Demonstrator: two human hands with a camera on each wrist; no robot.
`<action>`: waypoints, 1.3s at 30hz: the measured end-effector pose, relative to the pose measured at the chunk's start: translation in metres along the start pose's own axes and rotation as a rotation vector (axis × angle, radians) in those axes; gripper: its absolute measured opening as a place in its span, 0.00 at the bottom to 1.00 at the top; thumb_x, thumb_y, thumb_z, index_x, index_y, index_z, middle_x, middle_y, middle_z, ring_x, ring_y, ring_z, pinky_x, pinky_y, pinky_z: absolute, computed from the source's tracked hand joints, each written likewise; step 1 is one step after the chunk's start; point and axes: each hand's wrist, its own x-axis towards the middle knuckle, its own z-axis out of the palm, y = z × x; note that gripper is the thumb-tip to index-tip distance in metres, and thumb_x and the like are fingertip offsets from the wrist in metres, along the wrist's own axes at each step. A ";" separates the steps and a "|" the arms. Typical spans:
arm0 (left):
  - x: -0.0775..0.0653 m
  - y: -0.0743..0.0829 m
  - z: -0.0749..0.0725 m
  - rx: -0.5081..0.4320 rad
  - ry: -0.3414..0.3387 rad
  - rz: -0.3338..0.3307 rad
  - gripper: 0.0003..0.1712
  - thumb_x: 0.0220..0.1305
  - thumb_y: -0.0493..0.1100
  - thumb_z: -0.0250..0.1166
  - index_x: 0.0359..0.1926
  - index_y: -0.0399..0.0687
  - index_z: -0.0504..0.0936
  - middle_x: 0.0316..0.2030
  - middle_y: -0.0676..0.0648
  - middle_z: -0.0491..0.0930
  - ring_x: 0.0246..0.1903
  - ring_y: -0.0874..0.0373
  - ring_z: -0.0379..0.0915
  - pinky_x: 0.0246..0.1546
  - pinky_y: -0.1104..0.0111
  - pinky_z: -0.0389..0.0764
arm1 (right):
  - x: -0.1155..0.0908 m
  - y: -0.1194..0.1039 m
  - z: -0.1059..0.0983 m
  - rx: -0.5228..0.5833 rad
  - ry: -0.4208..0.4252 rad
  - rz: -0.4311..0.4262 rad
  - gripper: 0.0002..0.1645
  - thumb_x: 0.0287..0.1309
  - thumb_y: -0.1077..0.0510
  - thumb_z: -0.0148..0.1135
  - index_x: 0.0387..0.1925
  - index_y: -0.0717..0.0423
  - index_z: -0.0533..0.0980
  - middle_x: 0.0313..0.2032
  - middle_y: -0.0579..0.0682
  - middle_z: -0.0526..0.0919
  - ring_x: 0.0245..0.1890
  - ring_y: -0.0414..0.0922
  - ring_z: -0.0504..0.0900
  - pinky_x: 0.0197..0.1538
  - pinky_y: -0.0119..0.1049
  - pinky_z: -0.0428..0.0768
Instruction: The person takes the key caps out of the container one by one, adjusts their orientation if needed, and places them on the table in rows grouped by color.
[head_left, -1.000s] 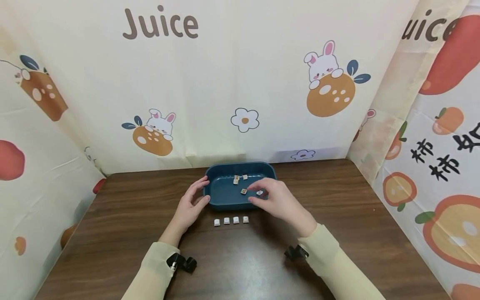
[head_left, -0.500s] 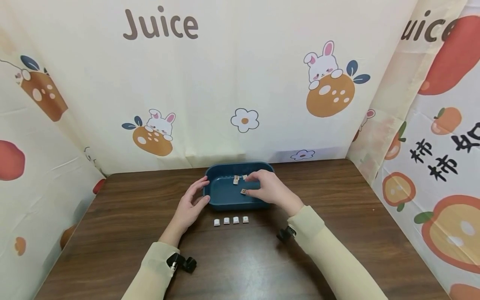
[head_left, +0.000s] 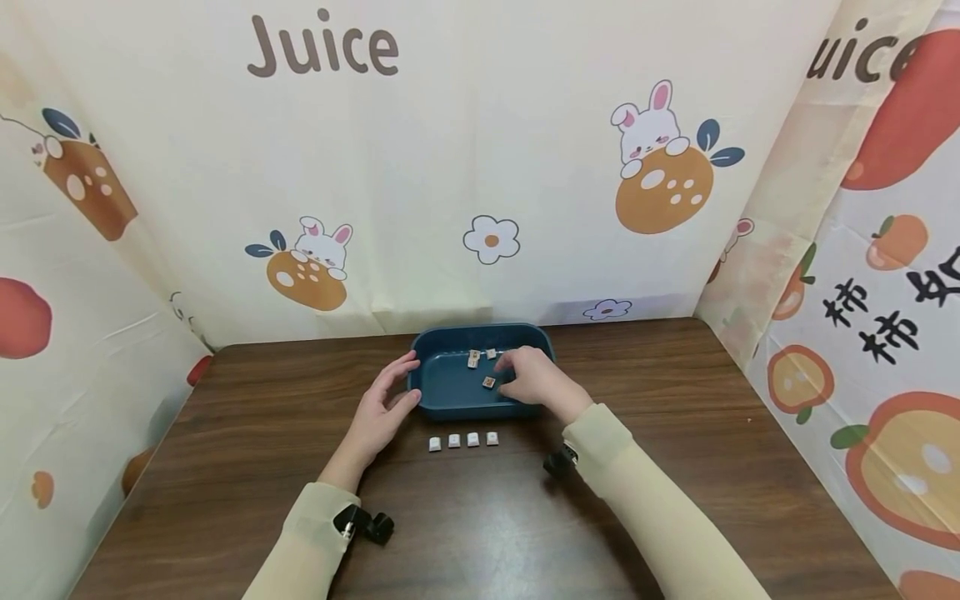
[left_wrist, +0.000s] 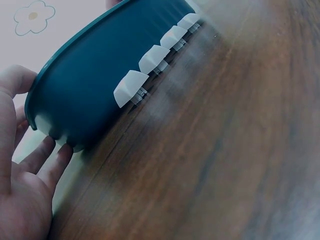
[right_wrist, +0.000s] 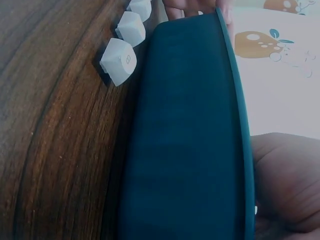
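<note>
A dark blue tray (head_left: 453, 412) stands at the back of the table. At its left end my left hand (head_left: 381, 410) holds it, thumb at the near corner and fingers along the end wall. In the left wrist view, fingertips (left_wrist: 50, 145) touch the tray's outside. My right hand (head_left: 540, 382) reaches over the right side into the tray, fingers bent downward; what lies under them is hidden. Left of it sits a keycap (head_left: 489, 382), with more small keycaps (head_left: 473, 360) farther back. In the right wrist view the tray's wall (right_wrist: 185, 130) covers most of that hand.
Several white keycaps (head_left: 453, 441) stand in a row on the wooden table (head_left: 480, 517), just in front of the tray. Behind the tray hangs a printed curtain (head_left: 420, 167), and another printed curtain (head_left: 885, 333) borders the right side.
My right hand has moved left inside the tray, then slightly back to the right, with its fingers more bent. A keycap seen under it earlier is hidden now. The left hand has stayed put.
</note>
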 end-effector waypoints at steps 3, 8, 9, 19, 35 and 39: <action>0.000 0.000 0.000 -0.005 0.000 -0.005 0.28 0.81 0.38 0.65 0.77 0.39 0.73 0.83 0.48 0.63 0.80 0.42 0.59 0.73 0.50 0.72 | 0.003 0.001 0.001 0.011 0.000 0.018 0.18 0.65 0.61 0.77 0.56 0.59 0.87 0.60 0.60 0.87 0.64 0.57 0.82 0.71 0.55 0.79; 0.000 0.001 0.000 -0.003 -0.003 -0.013 0.29 0.81 0.39 0.65 0.77 0.39 0.73 0.83 0.49 0.63 0.81 0.42 0.59 0.73 0.55 0.73 | 0.010 0.004 0.002 0.033 0.009 0.032 0.20 0.63 0.62 0.79 0.56 0.59 0.87 0.60 0.60 0.87 0.62 0.56 0.84 0.68 0.54 0.82; -0.001 0.001 0.000 -0.002 -0.003 -0.014 0.29 0.81 0.40 0.65 0.77 0.40 0.73 0.83 0.49 0.63 0.81 0.42 0.59 0.73 0.55 0.73 | 0.011 0.005 0.003 0.035 0.011 0.031 0.21 0.63 0.62 0.79 0.56 0.59 0.87 0.60 0.60 0.87 0.62 0.56 0.84 0.68 0.54 0.82; 0.000 0.000 0.001 0.020 -0.003 -0.021 0.29 0.81 0.40 0.65 0.77 0.40 0.73 0.83 0.50 0.63 0.81 0.42 0.60 0.68 0.71 0.75 | 0.027 0.011 0.007 0.019 0.002 0.005 0.20 0.59 0.62 0.83 0.53 0.57 0.88 0.56 0.58 0.87 0.59 0.54 0.86 0.67 0.52 0.82; 0.001 0.001 0.002 0.025 0.000 -0.014 0.28 0.81 0.38 0.65 0.77 0.39 0.73 0.83 0.49 0.63 0.80 0.42 0.60 0.66 0.75 0.75 | 0.042 0.020 0.012 0.085 0.005 -0.028 0.17 0.63 0.57 0.82 0.52 0.53 0.90 0.55 0.54 0.89 0.58 0.51 0.87 0.63 0.49 0.85; 0.000 0.001 0.001 0.036 0.006 -0.025 0.28 0.81 0.40 0.65 0.77 0.41 0.74 0.83 0.50 0.64 0.80 0.43 0.60 0.71 0.63 0.76 | 0.044 0.021 0.014 0.111 -0.009 -0.025 0.15 0.64 0.57 0.81 0.52 0.52 0.90 0.54 0.52 0.90 0.58 0.51 0.87 0.63 0.49 0.85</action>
